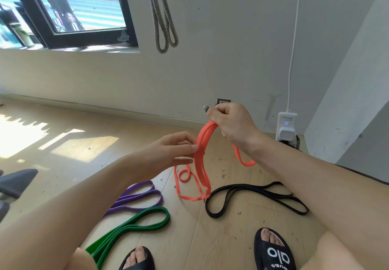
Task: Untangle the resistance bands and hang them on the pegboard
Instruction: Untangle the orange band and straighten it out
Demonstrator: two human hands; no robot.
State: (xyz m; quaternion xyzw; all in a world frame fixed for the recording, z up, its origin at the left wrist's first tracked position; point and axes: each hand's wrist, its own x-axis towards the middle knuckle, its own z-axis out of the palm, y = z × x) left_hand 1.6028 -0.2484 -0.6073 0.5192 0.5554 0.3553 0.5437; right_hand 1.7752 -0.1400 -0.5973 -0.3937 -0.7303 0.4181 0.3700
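An orange resistance band (201, 160) hangs in several loops above the wooden floor. My right hand (231, 124) grips its top near the wall, fingers curled round the strands. My left hand (176, 153) pinches the hanging strands a little lower, at their left side. The band's lower loops trail onto the floor. On the floor lie a purple band (137, 196), a green band (134, 225) in front of it, and a black band (254, 198) to the right. A grey braided band (163, 21) hangs on the wall above. No pegboard is in view.
A white charger (286, 128) with its cable sits plugged in at the wall's foot, right of my right hand. A wall socket (223, 101) sits behind it. A window (69, 10) fills the upper left. My sandalled feet (271, 250) stand at the bottom edge. A dark object (14, 183) intrudes at left.
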